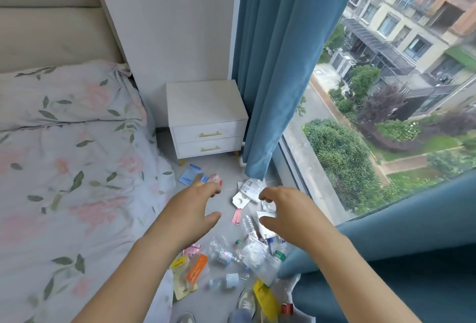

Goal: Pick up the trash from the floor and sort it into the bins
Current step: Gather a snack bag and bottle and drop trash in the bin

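Trash lies scattered on the grey floor (224, 209) between the bed and the window. Blue and white packets (189, 176) lie near the nightstand, white paper scraps (248, 187) further right, a pink strip (237, 216) in the middle. Closer to me are clear plastic bottles (224, 255), a clear bag (257, 258), an orange wrapper (197, 268) and yellow wrappers (265, 297). My left hand (195, 209) and my right hand (286, 214) reach forward above the litter, fingers loosely curled, holding nothing. No bins are in view.
A bed with floral bedding (77, 168) fills the left. A white two-drawer nightstand (206, 119) stands at the back. Blue curtains (278, 65) hang along the big window (386, 91) at right, with more curtain (386, 271) low right. My shoes (246, 299) show at the bottom.
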Demonstrator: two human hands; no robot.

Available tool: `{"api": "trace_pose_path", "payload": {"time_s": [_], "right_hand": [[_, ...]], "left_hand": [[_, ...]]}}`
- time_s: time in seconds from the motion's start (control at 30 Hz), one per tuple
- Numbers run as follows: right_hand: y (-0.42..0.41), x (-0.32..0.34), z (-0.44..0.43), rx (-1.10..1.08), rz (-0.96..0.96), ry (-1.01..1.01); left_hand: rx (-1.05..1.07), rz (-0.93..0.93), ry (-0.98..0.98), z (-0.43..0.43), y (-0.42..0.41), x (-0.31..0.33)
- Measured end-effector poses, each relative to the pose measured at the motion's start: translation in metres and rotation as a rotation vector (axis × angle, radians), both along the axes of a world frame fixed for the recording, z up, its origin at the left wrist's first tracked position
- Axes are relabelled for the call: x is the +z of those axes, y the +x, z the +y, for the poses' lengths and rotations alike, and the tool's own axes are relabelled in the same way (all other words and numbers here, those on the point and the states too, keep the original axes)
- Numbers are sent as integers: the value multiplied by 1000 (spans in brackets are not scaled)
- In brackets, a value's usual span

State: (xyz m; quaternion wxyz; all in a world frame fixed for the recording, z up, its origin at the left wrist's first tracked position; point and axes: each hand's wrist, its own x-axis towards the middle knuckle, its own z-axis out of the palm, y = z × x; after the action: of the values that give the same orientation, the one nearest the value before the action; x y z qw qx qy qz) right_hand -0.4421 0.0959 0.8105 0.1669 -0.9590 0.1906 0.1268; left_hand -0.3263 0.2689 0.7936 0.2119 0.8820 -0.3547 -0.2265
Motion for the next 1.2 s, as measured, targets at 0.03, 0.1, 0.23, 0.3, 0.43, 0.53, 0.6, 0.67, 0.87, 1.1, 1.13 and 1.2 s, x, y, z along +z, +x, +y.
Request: {"api": "trace_pose_path", "payload": {"time_s": [0.03,0.1,0.23,0.3,0.43,0.53,0.6,0.67,0.87,1.1,1.13,1.2], "right_hand": [[6,-5,-7,8,6,6],[17,-17,-21,31,17,18],[42,-58,-46,103,58,48],[54,-84,-53,133,79,45],[74,-146,-59,168,140,72],[87,-202,-58,196,191,87],[96,-246,-55,217,215,92],[105,-288,-51,244,234,92],[132,-437,-32,331,262,75],[160,-631,-15,425,265,41],[162,-665,-11,446,256,22],[170,-699,-13,495,263,-4]], "left_hand": [[20,11,9,-4,2,-6],[57,26,24,-13,6,-18],[128,71,61,-30,16,-58],[151,96,86,-34,23,-87],[168,142,167,-31,36,-152],[177,165,240,-24,47,-207],[197,187,273,-15,54,-251],[206,200,306,-7,60,-295],[229,213,350,11,77,-448],[179,237,342,12,93,-639],[149,216,351,12,95,-671],[83,182,374,10,107,-700]]}}
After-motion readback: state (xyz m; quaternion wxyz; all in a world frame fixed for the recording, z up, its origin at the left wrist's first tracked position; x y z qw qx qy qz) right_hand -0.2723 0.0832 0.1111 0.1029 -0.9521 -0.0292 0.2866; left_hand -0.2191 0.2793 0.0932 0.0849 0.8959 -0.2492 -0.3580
